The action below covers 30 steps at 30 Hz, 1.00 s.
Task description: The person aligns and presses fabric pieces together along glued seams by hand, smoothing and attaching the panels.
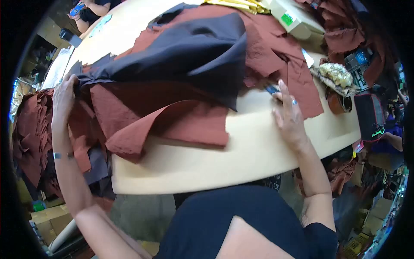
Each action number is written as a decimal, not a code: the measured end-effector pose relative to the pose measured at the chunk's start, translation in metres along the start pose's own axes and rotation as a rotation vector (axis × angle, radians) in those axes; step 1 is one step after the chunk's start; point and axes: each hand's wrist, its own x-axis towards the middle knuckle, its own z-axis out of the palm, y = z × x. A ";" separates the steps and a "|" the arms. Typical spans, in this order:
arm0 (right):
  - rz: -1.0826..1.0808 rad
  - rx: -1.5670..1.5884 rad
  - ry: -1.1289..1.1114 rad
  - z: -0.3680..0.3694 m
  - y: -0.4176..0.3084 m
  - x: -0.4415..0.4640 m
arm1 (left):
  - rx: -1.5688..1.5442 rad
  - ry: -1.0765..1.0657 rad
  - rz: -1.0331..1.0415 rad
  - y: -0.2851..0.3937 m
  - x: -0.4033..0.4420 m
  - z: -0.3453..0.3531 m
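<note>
At the left edge of the table, my left hand (pixel 64 99) is closed on the gathered end of a dark navy piece of fabric (pixel 172 60). That piece is lifted and spreads across to the right in a broad fold. Beneath it lie rust-brown fabric pieces (pixel 194 125), one with its edge curled up. My right hand (pixel 290 114) is over the right side of the table, its fingers closed round a small blue tool (pixel 271 89). The tool is blurred and partly hidden by the fingers, so its kind cannot be made out.
Brown fabric stacks (pixel 32 134) hang at the left edge. A white box (pixel 293 19), yellow packets (pixel 241 5) and a brown tape roll (pixel 338 102) sit at the back and right. Across the table, another person's hand (pixel 75 14) holds something blue near a dark bottle (pixel 70 38).
</note>
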 end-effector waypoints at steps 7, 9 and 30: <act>-0.076 -0.144 0.002 -0.001 -0.001 0.012 | -0.664 0.250 0.507 0.210 -0.040 -0.051; -0.143 -0.212 -0.011 0.001 -0.010 0.028 | -0.604 0.187 0.612 0.258 -0.056 -0.052; -0.165 0.298 -0.071 -0.013 -0.077 0.102 | -1.038 0.055 0.035 0.163 -0.078 0.030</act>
